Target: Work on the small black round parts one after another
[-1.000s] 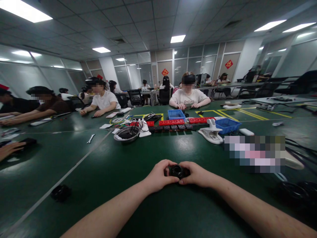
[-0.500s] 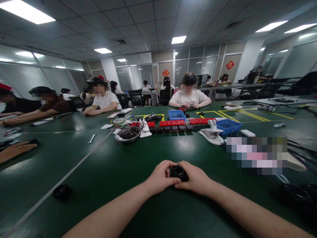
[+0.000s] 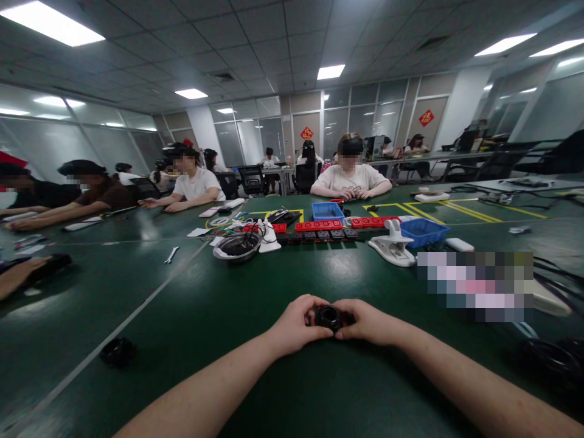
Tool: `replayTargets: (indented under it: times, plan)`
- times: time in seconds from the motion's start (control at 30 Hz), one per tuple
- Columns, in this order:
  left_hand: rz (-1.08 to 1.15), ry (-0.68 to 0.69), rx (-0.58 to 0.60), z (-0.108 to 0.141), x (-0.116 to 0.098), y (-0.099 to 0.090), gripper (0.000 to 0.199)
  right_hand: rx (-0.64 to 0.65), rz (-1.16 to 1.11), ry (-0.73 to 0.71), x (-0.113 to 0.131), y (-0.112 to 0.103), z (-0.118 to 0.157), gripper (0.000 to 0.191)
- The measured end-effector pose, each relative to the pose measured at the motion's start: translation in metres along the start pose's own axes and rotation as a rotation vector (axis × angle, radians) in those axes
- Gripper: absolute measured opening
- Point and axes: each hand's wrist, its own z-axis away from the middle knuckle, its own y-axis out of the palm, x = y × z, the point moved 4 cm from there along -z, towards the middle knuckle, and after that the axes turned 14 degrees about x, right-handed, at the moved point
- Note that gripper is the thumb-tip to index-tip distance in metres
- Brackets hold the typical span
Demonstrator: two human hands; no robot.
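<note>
A black ring-shaped part (image 3: 329, 317) with a round hole facing up is held between my two hands, low over the green table. My left hand (image 3: 300, 323) curls around its left side, with the thumb along the near edge and the fingers behind. From the right, my right hand (image 3: 365, 322) pinches the part between thumb and fingertips. Its exact kind cannot be made out. Another black part (image 3: 117, 352), similar in look, lies on the table to the left of my left forearm.
Further back on the green table (image 3: 182, 316) are a wrench (image 3: 171, 255), a metal bowl (image 3: 237, 248), red socket strips (image 3: 318, 225), a white clamp (image 3: 393, 244) and blue trays (image 3: 423, 232). Black coiled items (image 3: 547, 358) lie at the right. Several people sit around, one person (image 3: 350, 176) opposite.
My right hand has shifted slightly right and loosened its wrap, now gripping the part more with the fingertips. My left hand keeps its hold. At the far left, a co-worker's hand has moved left.
</note>
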Motion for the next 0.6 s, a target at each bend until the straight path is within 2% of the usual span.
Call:
replayTargets:
  times: [0.27,0.37,0.5,0.6]
  plan:
    - [0.009,-0.019,-0.017,0.000,-0.001,0.001,0.040,-0.028,0.020,0.017,-0.004,0.000,-0.001,0.027]
    - [0.003,-0.077,-0.082,0.001,-0.001,0.005,0.041,-0.127,0.132,0.086,-0.006,0.001,-0.003,0.031]
    - [-0.071,-0.142,-0.231,0.003,-0.002,0.009,0.036,-0.339,0.412,0.270,-0.002,0.007,-0.005,0.030]
    - [-0.098,-0.133,-0.260,0.003,0.000,0.010,0.034,-0.398,0.512,0.351,0.005,0.013,-0.005,0.027]
